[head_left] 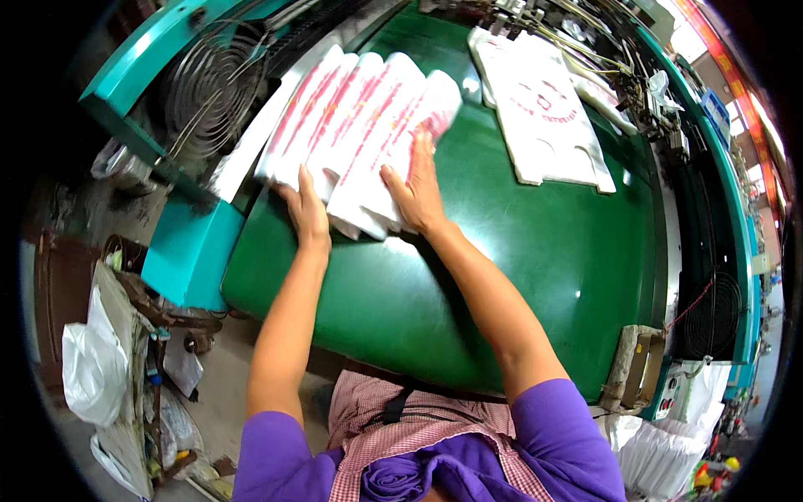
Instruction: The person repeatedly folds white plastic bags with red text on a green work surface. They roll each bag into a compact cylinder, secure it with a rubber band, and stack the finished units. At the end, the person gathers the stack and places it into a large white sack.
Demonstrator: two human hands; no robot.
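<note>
While touching red-printed white plastic bags (360, 138) two-handed

Spread over far left of glossy green tabletop (585, 268), under splayed right hand (421, 191); at near edge, left hand (312, 214), fingers partly hidden, grip unclear. Flanked by teal machine frames (188, 251); crumpled white plastic (94, 374) lower left.

A factory workshop; teal machine frames (188, 255) flank a green worktop (585, 268) carrying printed white bags (355, 117); machinery (556, 25) apparently crowds its far end.

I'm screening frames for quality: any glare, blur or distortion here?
Head view: glare patches on the green surface; head view: the white stack with red print looks smeared, probably by motion; head view: fisheye bows the teal rail at right.
</note>
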